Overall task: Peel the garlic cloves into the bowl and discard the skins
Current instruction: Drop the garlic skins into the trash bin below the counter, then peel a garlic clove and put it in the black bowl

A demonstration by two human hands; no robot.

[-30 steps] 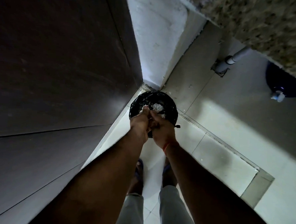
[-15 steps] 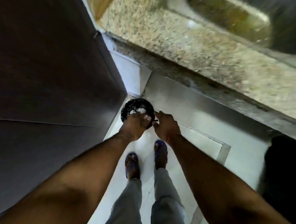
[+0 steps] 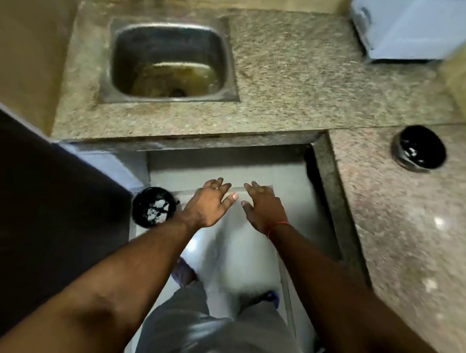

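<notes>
Granite bench (image 3: 299,80): speckled stone, running ahead of my hands and down their right side, with a steel sink (image 3: 169,62) set into it ahead and left.

Head view, hands: my left hand (image 3: 209,202) and right hand (image 3: 262,207) hang side by side over the floor, palms down, fingers spread wide, nothing in either.

Head view, bin: a round black-lined bin (image 3: 153,207) stands on the floor just beside my left hand, on its outer side, with pale scraps in it that I take for the garlic skins.

Head view, bowl: a dark bowl (image 3: 419,151) sits on the bench, well apart from both hands, ahead and to the right. Pale glints show inside; I cannot tell whether they are cloves.

Key relation: the bowl lies right and forward, so my right hand is much the nearer; the bin is the left hand's neighbour. Both vessels are round, so no long axis governs the approach.

Stage, my judgement: skins look dumped and both hands are free, so discarding seems done for this batch.

Next, my judgement: turn right to the bowl and lead with the right hand.

Risk: the picture is smeared at the edges, so the bowl's contents want a check first.
</notes>
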